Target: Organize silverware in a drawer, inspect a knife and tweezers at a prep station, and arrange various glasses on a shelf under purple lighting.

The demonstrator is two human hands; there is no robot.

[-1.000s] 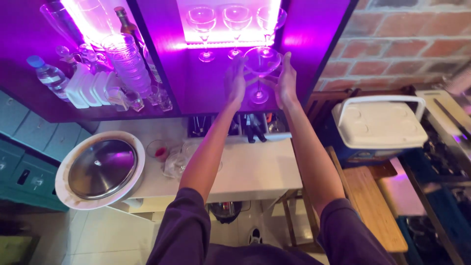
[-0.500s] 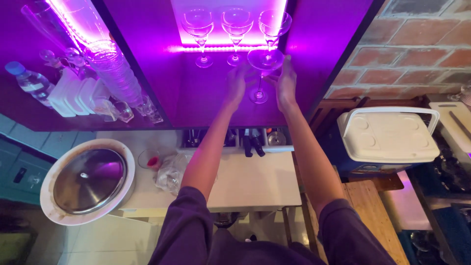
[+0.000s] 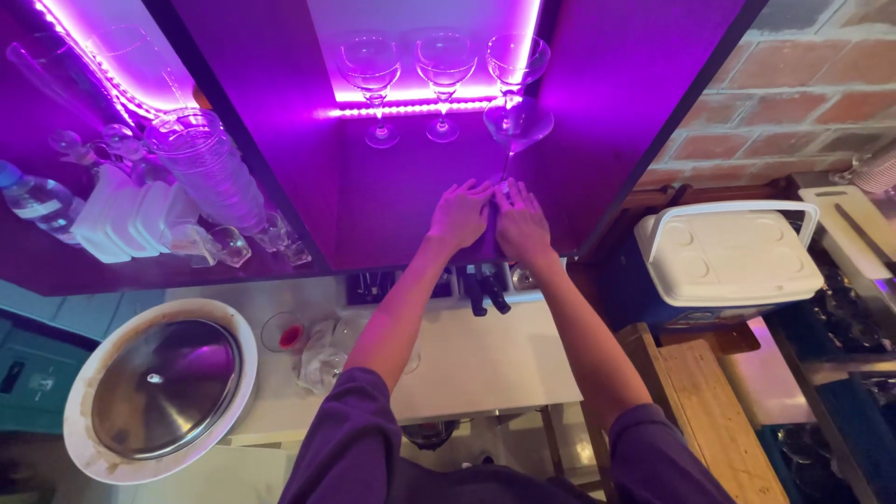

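The martini glass (image 3: pixel 516 124) stands upright in front of the purple-lit shelf, its wide bowl level with the feet of the three stemmed glasses (image 3: pixel 439 70) lined up on the glowing ledge, and just beside the rightmost of them; its thin stem runs down into my hands, which meet at its base; my left hand (image 3: pixel 459 217) is curled, fingers bent inward toward the foot of the glass, and my right hand (image 3: pixel 523 224) presses in from the other side, fingers closed and touching the left; I cannot tell exactly which fingers pinch the stem, since the base is hidden between my palms; both hands lie against the dark purple panel below the light strip (image 3: pixel 411 108); to my left a stack of clear plastic cups (image 3: pixel 207 168) leans on a side shelf, near a water bottle (image 3: pixel 37 201); below, a round metal lid (image 3: pixel 161 387) lies on the counter (image 3: pixel 485 359); to my right sits a white cooler (image 3: pixel 728 257) by the brick wall (image 3: pixel 793 93).
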